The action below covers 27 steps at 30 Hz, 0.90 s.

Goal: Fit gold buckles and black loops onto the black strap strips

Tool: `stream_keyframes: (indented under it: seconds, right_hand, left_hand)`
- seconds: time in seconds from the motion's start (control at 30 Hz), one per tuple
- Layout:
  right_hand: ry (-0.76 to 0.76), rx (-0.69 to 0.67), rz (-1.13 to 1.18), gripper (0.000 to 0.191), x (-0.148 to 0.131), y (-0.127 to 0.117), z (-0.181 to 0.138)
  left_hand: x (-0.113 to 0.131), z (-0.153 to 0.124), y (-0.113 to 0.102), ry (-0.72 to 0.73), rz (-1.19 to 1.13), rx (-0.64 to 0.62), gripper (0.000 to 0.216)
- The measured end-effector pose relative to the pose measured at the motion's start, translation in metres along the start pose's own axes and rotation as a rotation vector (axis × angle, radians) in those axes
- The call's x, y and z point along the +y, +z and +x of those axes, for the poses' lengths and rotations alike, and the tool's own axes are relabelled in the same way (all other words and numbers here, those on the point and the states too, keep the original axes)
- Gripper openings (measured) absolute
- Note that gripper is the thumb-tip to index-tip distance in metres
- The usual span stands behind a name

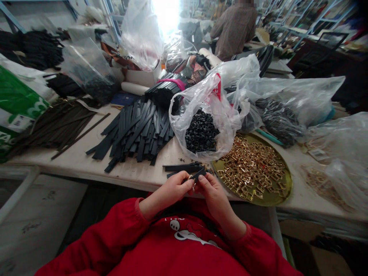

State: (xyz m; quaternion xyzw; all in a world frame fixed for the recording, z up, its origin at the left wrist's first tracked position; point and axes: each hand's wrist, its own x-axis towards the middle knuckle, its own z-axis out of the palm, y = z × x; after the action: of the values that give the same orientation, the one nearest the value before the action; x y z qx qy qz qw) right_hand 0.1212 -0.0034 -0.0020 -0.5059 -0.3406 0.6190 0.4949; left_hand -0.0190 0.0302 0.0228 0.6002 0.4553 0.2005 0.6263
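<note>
My left hand (181, 184) and my right hand (211, 187) meet at the table's front edge, fingers closed. Between them they pinch a short black strap (198, 175). A small gold buckle (189, 177) shows at its end by my left fingertips; the fingers partly cover it. Just behind my hands lie a few black straps (182, 168) in a small stack. To the right, a round gold tray (283, 197) holds a heap of gold buckles (253, 165). An open plastic bag (176, 128) with many small black loops (201, 130) stands behind.
Loose black strips (135, 130) spread across the table (71, 153), with a tied bundle (165, 90) behind. Dark brown strips (63, 122) and a green bag (17, 103) are left. More plastic bags (339, 172) lie right. A person (237, 28) is at the back.
</note>
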Motion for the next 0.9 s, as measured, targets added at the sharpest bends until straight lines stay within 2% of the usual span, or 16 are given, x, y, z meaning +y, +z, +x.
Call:
stream_keyframes:
  seconds: [0.07,0.1,0.2,0.27,0.33,0.4,0.47,0.6,0.67,0.73,0.77,0.83,0.9]
  right_hand:
    - [0.002,0.005,0.014,0.023,0.002,0.001,-0.003]
    - [-0.045,0.036,-0.047,0.022,0.003,0.001,-0.005]
    - [-0.322,0.139,-0.392,0.017,0.004,-0.002,-0.011]
    - [-0.429,0.139,-0.548,0.013,0.003,-0.007,-0.013]
    - [-0.355,0.080,-0.543,0.014,0.000,-0.011,-0.013]
    - [-0.200,0.001,-0.441,0.019,-0.003,-0.013,-0.011]
    - [-0.107,-0.075,-0.339,0.023,-0.005,-0.012,-0.011]
    - [-0.195,-0.134,-0.391,0.020,-0.011,-0.008,-0.007]
    - [-0.213,-0.235,-0.479,0.020,-0.017,-0.011,0.001]
    - [-0.178,-0.360,-0.546,0.023,-0.026,-0.019,0.020]
    - [-0.170,-0.368,-0.583,0.026,-0.031,-0.026,0.033]
    - [-0.229,-0.226,-0.712,0.026,-0.042,-0.041,0.066]
    - [-0.384,0.027,-0.972,0.019,-0.050,-0.055,0.102]
  left_hand:
    - [0.000,-0.001,0.003,-0.058,-0.057,-0.016,0.022]
    - [-0.001,-0.002,0.004,-0.078,-0.076,-0.015,0.023]
    - [-0.004,-0.004,0.009,-0.045,-0.013,0.048,0.020]
    - [-0.003,-0.007,0.010,0.004,0.089,0.096,0.019]
    - [-0.001,-0.012,0.010,0.012,0.136,0.079,0.020]
    - [0.001,-0.016,0.008,-0.004,0.122,0.018,0.024]
    - [0.002,-0.018,0.005,-0.004,0.108,-0.012,0.030]
    - [-0.004,-0.008,-0.003,-0.016,0.140,0.059,0.033]
    - [-0.005,0.000,-0.006,0.001,0.142,0.117,0.029]
    - [-0.005,0.007,-0.010,0.050,0.137,0.106,0.032]
    - [-0.004,0.011,-0.012,0.066,0.132,0.070,0.032]
    - [-0.003,0.018,-0.016,0.056,0.114,0.012,0.026]
    - [-0.003,0.027,-0.021,0.012,0.079,0.021,0.026]
